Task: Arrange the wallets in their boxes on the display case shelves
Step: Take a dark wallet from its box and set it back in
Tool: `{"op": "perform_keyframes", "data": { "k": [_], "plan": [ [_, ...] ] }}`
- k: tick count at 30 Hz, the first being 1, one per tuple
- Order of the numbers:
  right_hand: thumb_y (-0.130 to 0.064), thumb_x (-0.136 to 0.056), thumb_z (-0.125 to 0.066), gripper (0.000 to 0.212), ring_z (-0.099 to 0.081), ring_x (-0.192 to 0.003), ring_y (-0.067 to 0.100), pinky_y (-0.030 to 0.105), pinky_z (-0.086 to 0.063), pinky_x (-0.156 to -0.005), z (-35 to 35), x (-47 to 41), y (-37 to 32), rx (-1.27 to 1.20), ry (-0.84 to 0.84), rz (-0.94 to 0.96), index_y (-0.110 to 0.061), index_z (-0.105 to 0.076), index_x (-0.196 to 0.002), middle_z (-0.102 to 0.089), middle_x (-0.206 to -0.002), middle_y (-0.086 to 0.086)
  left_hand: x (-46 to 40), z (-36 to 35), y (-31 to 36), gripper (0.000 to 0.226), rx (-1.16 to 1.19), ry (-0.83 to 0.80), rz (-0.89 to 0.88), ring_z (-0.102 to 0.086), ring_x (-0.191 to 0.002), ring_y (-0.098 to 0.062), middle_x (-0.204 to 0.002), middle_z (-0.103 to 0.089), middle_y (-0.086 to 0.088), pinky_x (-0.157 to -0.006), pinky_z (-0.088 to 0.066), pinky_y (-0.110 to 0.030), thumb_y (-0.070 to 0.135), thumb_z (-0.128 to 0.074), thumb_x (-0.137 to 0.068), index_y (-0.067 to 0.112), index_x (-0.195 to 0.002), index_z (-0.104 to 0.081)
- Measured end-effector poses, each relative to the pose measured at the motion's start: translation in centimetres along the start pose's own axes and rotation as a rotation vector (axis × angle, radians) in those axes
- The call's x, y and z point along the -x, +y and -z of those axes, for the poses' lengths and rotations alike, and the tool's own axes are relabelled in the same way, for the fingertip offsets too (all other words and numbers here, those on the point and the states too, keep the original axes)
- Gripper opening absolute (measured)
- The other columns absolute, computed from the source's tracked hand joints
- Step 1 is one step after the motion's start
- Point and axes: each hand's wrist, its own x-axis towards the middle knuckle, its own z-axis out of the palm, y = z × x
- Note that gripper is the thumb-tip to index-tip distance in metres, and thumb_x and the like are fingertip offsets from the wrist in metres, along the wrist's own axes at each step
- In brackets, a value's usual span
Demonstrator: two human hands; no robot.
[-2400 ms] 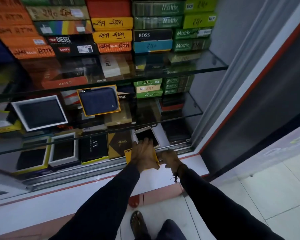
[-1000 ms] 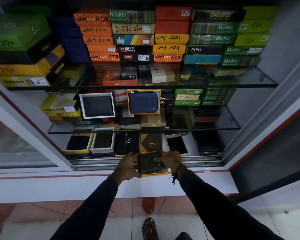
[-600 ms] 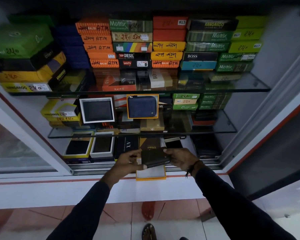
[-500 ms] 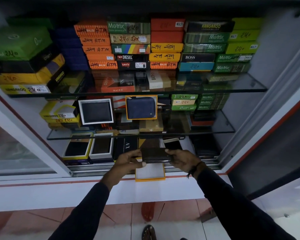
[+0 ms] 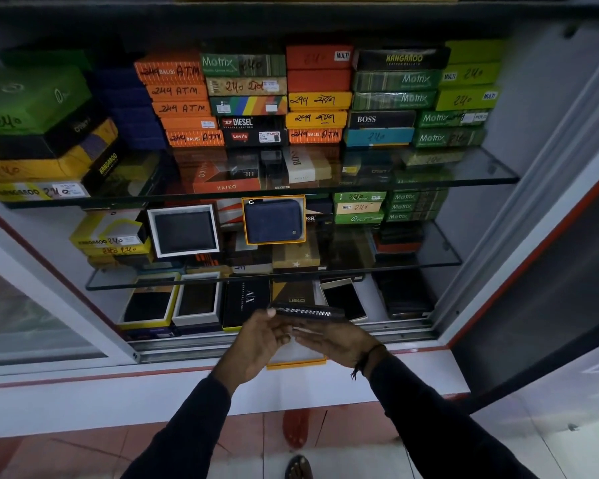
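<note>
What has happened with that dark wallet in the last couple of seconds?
Both hands lifted the dark zip wallet out of its yellow-edged box and turned it edge-on, zipper showing. The box, now open and without it, stayed on the ledge. The stacked boxes and the blue wallet on display have not moved.

three tiers: top clear glass shelf (image 5: 481, 167) stacked with orange, green, red and black cardboard wallet boxes (image 5: 319, 98); middle glass shelf (image 5: 440, 247) with an orange-framed open box holding a blue zip wallet (image 5: 274, 221); white bottom floor of the case (image 5: 374, 299) lined with open dark-wallet boxes (image 5: 149, 302).
</note>
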Motion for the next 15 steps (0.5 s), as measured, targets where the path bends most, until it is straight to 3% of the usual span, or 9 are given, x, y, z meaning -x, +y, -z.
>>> {"op": "perform_keyframes", "data": {
  "k": [3, 6, 10, 12, 15],
  "plan": [
    [-0.001, -0.094, -0.060, 0.013, -0.068, -0.090, 0.020, 0.026, -0.058, -0.084, -0.5, -0.3, -0.2, 0.112, 0.066, 0.066, -0.003, -0.070, -0.102, -0.071, -0.100, 0.015, -0.1, 0.3, 0.1, 0.058, 0.026, 0.001, -0.013, -0.066, -0.081, -0.025, -0.099, -0.072, -0.022, -0.075, -0.053, -0.035, 0.036, -0.076, -0.070, 0.000, -0.115, -0.066],
    [-0.005, -0.091, -0.065, 0.012, -0.068, -0.084, 0.019, 0.026, -0.059, -0.078, 0.2, 0.0, -0.8, 0.237, 0.103, 0.102, -0.006, -0.071, -0.102, -0.071, -0.094, 0.012, 0.1, 1.5, 0.5, 0.064, 0.031, 0.038, -0.029, -0.067, -0.086, -0.026, -0.104, -0.072, -0.023, -0.078, -0.053, -0.036, 0.038, -0.075, -0.070, 0.000, -0.120, -0.064],
    [-0.010, -0.088, -0.070, 0.032, -0.063, -0.085, 0.022, 0.033, -0.056, -0.086, 1.8, 1.1, -2.5, 0.347, 0.181, 0.135, 0.010, -0.068, -0.113, -0.067, -0.096, 0.016, 1.0, 4.3, 0.6, 0.032, 0.060, 0.163, -0.103, -0.070, -0.094, -0.026, -0.100, -0.074, -0.016, -0.087, -0.052, -0.037, 0.027, -0.071, -0.082, 0.006, -0.107, -0.068],
    [-0.010, -0.086, -0.072, 0.035, -0.060, -0.076, 0.019, 0.030, -0.055, -0.078, 2.0, 1.5, -2.9, 0.327, 0.201, 0.175, 0.013, -0.067, -0.112, -0.064, -0.088, 0.015, 1.5, 5.3, 0.2, 0.014, -0.047, 0.226, -0.171, -0.070, -0.094, -0.022, -0.095, -0.074, -0.010, -0.085, -0.054, -0.033, 0.016, -0.068, -0.087, 0.010, -0.098, -0.073],
    [-0.010, -0.082, -0.077, 0.025, -0.065, -0.070, 0.014, 0.024, -0.057, -0.068, -0.3, 1.2, -2.8, 0.351, 0.187, 0.230, 0.007, -0.073, -0.101, -0.069, -0.078, 0.008, 1.9, 6.0, -1.1, 0.012, -0.103, 0.300, -0.231, -0.066, -0.090, -0.021, -0.091, -0.069, -0.010, -0.080, -0.056, -0.028, 0.003, -0.063, -0.092, 0.007, -0.097, -0.073]
  ]
}}
